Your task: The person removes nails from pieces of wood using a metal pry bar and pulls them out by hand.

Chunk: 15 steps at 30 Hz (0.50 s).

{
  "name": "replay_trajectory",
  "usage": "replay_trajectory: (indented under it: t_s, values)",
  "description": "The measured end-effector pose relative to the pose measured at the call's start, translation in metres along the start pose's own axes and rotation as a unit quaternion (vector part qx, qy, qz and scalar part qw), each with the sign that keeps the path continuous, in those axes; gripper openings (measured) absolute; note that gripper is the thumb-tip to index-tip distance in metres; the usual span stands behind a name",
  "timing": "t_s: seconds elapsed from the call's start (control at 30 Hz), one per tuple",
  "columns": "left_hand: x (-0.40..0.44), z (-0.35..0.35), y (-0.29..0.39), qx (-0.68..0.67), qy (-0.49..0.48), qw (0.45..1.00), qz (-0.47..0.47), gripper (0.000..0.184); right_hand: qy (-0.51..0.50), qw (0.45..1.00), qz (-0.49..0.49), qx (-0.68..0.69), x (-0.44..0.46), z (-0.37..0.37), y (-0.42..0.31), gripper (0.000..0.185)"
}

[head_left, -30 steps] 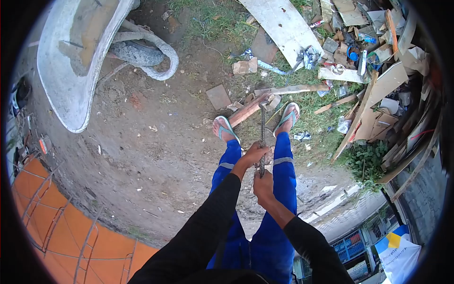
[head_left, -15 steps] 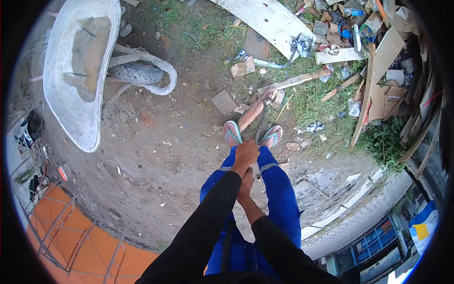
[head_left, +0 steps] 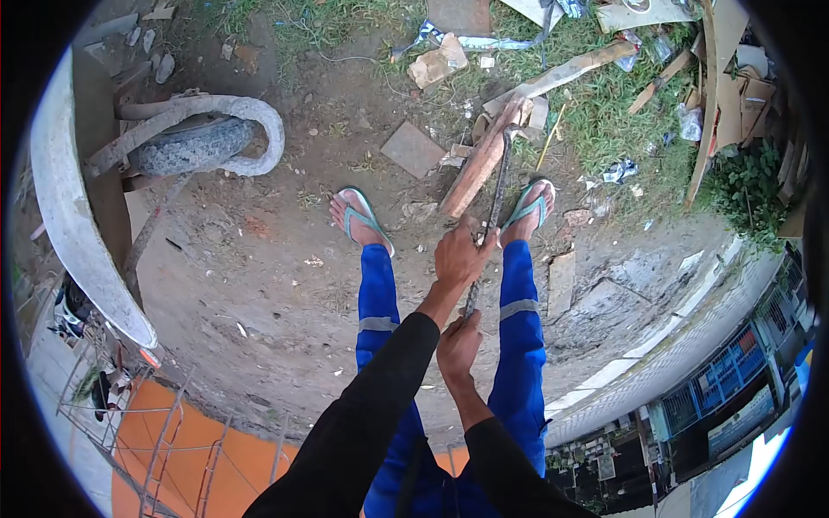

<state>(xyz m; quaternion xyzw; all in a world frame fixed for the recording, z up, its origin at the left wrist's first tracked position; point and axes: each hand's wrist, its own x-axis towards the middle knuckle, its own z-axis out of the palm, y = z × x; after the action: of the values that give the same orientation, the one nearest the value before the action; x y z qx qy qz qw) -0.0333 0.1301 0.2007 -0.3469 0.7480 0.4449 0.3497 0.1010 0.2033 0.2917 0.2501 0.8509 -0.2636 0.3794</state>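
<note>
A long dark crowbar (head_left: 499, 186) runs away from me between my feet. My left hand (head_left: 462, 255) is wrapped round its middle, and lower down, nearer my body, my right hand (head_left: 459, 348) grips the same bar. Its bent far end lies at a reddish wooden beam (head_left: 484, 164) on the ground, apparently touching it, though the exact contact is hard to make out. A paler plank (head_left: 579, 71) extends from the beam's far end toward the upper right. My sandalled feet stand on either side of the bar.
A wheelbarrow (head_left: 65, 207) with its tyre (head_left: 194, 148) is at the left. A square tile (head_left: 413, 148) and scraps of cardboard (head_left: 438, 60) lie near the beam. Broken boards (head_left: 708, 104) and rubbish are heaped at the right, by a leafy plant (head_left: 744, 197).
My feet appear wider apart. Both hands still hold the crowbar, now more spread along it, and more of the bar shows. The view has shifted, with the wheelbarrow farther left.
</note>
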Motion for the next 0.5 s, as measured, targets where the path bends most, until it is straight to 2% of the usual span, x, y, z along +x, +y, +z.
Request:
replay_trajectory:
  t_s: [0.07, 0.13, 0.17, 0.2, 0.27, 0.4, 0.47, 0.5]
  values:
    - [0.041, 0.000, 0.005, -0.063, 0.108, 0.992, 0.013, 0.048, 0.013, 1.000, 0.020, -0.020, -0.006, -0.003, -0.018, 0.013]
    - [0.089, -0.009, 0.031, -0.081, 0.124, 0.989, 0.027, 0.046, 0.002, 0.999, 0.042, -0.015, -0.014, 0.004, -0.017, 0.013]
    - [0.114, -0.007, 0.045, -0.059, 0.124, 0.990, 0.036, 0.045, 0.000, 0.999, 0.053, -0.008, -0.013, 0.008, -0.016, 0.014]
    - [0.140, -0.004, 0.063, -0.035, 0.129, 0.990, 0.049, 0.045, 0.024, 1.000, 0.015, -0.011, -0.017, 0.019, -0.001, 0.034]
    - [0.180, 0.001, 0.106, 0.073, 0.113, 0.991, 0.027, 0.051, 0.010, 1.000, 0.025, 0.004, -0.014, 0.022, 0.002, 0.035]
    - [0.226, 0.026, 0.145, 0.128, 0.049, 0.990, 0.020, 0.054, -0.019, 0.997, 0.070, 0.036, -0.013, 0.022, 0.002, 0.036]
    - [0.234, 0.039, 0.152, 0.189, 0.065, 0.979, 0.031, 0.033, -0.017, 0.994, 0.082, 0.068, -0.008, 0.038, 0.011, 0.036]
    - [0.237, 0.044, 0.153, 0.202, 0.063, 0.977, 0.037, 0.033, -0.009, 0.995, 0.084, 0.061, -0.004, 0.047, 0.017, 0.036]
